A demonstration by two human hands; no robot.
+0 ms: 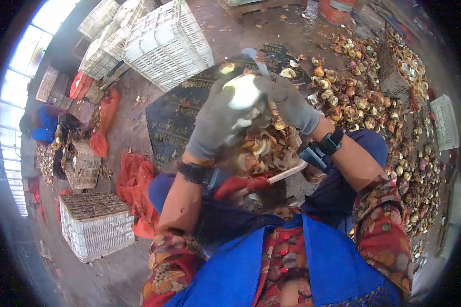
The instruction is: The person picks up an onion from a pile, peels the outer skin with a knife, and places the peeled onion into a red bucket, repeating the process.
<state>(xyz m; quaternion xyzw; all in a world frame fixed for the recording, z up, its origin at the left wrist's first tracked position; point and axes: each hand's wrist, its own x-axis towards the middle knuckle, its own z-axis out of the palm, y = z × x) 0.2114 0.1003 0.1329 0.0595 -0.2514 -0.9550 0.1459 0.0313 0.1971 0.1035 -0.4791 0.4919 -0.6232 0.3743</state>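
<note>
A peeled white onion [242, 92] sits between my two grey-gloved hands, glaring bright in the light. My left hand [212, 123] is closed around its left side. On the other side, my right hand [292, 102] is closed, with the flat grey blade of a knife [256, 60] jutting from it past the onion; its handle is hidden in the glove. Right below the hands is a heap of onion skins and onions [261, 148] in a container with a pale rim [288, 172] between my knees. Motion blurs the left glove and parts of the heap.
A dark printed plywood board [171, 123] lies ahead. To the right spreads a large pile of onions [361, 105], with a skin-filled crate [394, 77] beyond. White crates [166, 46] stand front left, another crate [97, 230] at left, near red net bags [135, 187]. A person in blue [46, 125] is far left.
</note>
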